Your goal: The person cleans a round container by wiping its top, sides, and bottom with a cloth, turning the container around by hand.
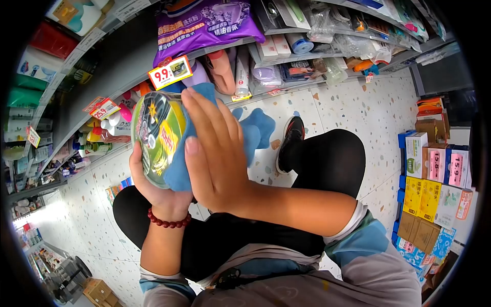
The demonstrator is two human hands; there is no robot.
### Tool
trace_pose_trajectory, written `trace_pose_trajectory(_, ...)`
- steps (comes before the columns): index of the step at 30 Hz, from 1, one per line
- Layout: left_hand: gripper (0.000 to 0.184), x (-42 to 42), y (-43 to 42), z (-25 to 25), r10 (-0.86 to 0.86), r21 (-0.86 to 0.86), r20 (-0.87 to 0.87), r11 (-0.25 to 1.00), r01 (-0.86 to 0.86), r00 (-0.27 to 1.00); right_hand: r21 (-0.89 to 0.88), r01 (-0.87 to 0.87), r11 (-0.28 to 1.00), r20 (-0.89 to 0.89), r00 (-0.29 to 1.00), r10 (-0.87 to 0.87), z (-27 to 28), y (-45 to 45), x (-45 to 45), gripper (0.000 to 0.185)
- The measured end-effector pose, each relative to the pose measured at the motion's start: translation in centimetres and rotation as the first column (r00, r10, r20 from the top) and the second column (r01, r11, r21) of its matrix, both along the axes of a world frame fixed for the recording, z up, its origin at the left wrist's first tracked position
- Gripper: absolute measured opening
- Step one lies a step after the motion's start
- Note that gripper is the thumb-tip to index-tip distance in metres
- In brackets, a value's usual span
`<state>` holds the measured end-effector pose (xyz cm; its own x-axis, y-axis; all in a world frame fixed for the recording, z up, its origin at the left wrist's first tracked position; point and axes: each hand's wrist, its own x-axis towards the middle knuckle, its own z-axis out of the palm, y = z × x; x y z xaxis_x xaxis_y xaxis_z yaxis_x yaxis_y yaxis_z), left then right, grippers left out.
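A round tub (153, 138) with a green, yellow and dark printed label is held tilted on its side, left of the centre. My left hand (162, 197), with a dark red bead bracelet at the wrist, wraps round the tub from below. Against the tub's right side my right hand (217, 153) presses a blue cloth (179, 163), fingers together and pointing up. Part of the cloth hangs out to the right, behind my right hand.
Ahead, a shelf (123, 82) carries a purple detergent bag (204, 28), bottles and packaged goods. A 9.9 price tag (170, 73) hangs on its edge. Stacked boxes (422, 197) stand at the right. My bent knees and a black shoe (290, 143) are over the speckled floor (358, 105).
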<state>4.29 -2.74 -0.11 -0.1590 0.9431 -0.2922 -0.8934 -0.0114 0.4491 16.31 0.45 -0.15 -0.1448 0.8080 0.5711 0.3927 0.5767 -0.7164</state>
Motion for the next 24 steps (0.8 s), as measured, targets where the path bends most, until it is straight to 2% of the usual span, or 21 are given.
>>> trace_pose_trajectory(2, 0.065, 0.4, 0.1, 0.2, 0.027, -0.047, -0.008, 0.999, -0.027, 1.000, -0.001, -0.024, 1.000, -0.066, 0.998, 0.024, -0.4, 1.7, -0.2, 0.046)
trace_pose_trajectory(4, 0.063, 0.3, -0.3, 0.6, -0.128, -0.053, 0.059, 0.990, 0.131, 0.990, -0.059, -0.044, 0.997, -0.090, 0.995, 0.039, -0.1, 4.2, 0.5, 0.042)
trace_pose_trajectory(5, 0.063, 0.3, -0.2, 0.3, -0.112, -0.151, 0.027, 0.982, 0.115, 0.993, -0.162, -0.205, 0.965, -0.074, 0.978, 0.195, -0.3, 5.6, 1.4, 0.038)
trace_pose_trajectory(6, 0.063, 0.5, -0.2, 0.0, -0.127, -0.141, -0.022, 0.982, 0.123, 0.992, -0.265, -0.352, 0.897, -0.074, 0.935, 0.346, -0.5, 6.7, 2.2, 0.034)
trace_pose_trajectory(8, 0.060, 1.5, -0.3, 0.6, -0.090, -0.097, -0.039, 0.992, 0.086, 0.995, -0.601, -0.419, 0.681, -0.300, 0.908, 0.293, 1.5, 7.9, 3.0, 0.023)
trace_pose_trajectory(9, 0.059, 1.7, -0.2, 0.8, -0.071, -0.080, -0.027, 0.994, 0.069, 0.997, -0.471, -0.388, 0.792, -0.140, 0.919, 0.368, 1.2, 7.8, 3.4, 0.022)
trace_pose_trajectory(10, 0.059, 1.6, -0.1, 0.7, -0.069, -0.079, -0.025, 0.995, 0.067, 0.997, -0.471, -0.389, 0.791, -0.137, 0.919, 0.370, 0.8, 7.2, 3.1, 0.022)
trace_pose_trajectory(12, 0.058, 0.8, -0.1, -0.1, -0.013, -0.100, -0.039, 0.995, 0.009, 0.999, -0.264, -0.198, 0.944, -0.054, 0.980, 0.191, -0.2, 4.8, 2.0, 0.024)
trace_pose_trajectory(13, 0.059, 0.3, -0.2, -0.4, 0.021, -0.124, -0.087, 0.992, -0.032, 0.996, -0.121, -0.166, 0.979, -0.084, 0.984, 0.157, -0.6, 3.9, 1.2, 0.031)
trace_pose_trajectory(14, 0.059, 0.3, -0.1, -0.3, 0.022, -0.124, -0.087, 0.992, -0.033, 0.996, -0.178, -0.063, 0.982, -0.047, 0.997, 0.056, -0.5, 2.5, 0.8, 0.039)
trace_pose_trajectory(16, 0.060, 0.4, 0.1, 0.1, 0.073, -0.056, -0.025, 0.996, -0.074, 0.997, -0.076, -0.056, 0.996, -0.092, 0.995, 0.049, -1.3, 0.6, 0.0, 0.049)
trace_pose_trajectory(17, 0.061, 0.2, 0.0, -0.1, 0.054, -0.036, -0.004, 0.998, -0.055, 0.999, -0.085, -0.050, 0.995, -0.057, 0.997, 0.046, -1.2, -0.5, -0.4, 0.053)
trace_pose_trajectory(20, 0.062, 0.1, 0.1, 0.0, 0.047, -0.024, 0.007, 0.999, -0.047, 0.999, -0.036, -0.053, 0.998, -0.065, 0.997, 0.051, -2.1, -1.2, -1.0, 0.056)
trace_pose_trajectory(22, 0.062, 0.7, 0.2, 0.6, 0.055, -0.042, -0.016, 0.998, -0.056, 0.998, -0.023, -0.013, 1.000, -0.086, 0.996, 0.011, -1.5, 1.1, -0.8, 0.049)
trace_pose_trajectory(24, 0.061, 0.9, 0.2, 0.8, 0.019, -0.075, 0.001, 0.997, -0.019, 1.000, 0.083, -0.096, 0.992, -0.013, 0.995, 0.098, -1.0, 4.0, 0.2, 0.038)
